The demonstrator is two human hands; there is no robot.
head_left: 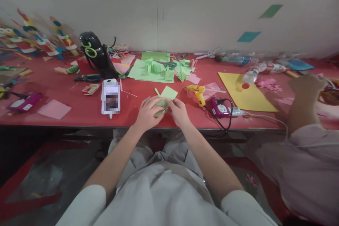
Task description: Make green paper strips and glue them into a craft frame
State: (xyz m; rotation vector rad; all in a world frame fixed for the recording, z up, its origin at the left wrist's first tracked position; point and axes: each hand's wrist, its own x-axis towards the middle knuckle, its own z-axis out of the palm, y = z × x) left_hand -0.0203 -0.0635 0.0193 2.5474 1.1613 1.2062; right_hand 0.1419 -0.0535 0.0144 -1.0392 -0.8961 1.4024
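Between my hands, near the front edge of the red table, is a piece of light green paper [162,103], partly covered by my fingers. My left hand [148,112] grips it from the left with bent fingers. The thumb and fingers of my right hand [178,110] pinch its right side. Just beyond lies a flat green paper square [169,93], with a thin green strip [157,91] beside it. Farther back, several folded green paper pieces [169,74] rest on green sheets [137,70], with dark-handled scissors [166,64] among them.
A yellow glue gun [197,91] and a purple power socket [219,108] with cables lie right of my hands. To the left are a phone [111,97] and a black bottle [97,54]. A yellow sheet [245,91] and another person's arm [304,99] are at the right.
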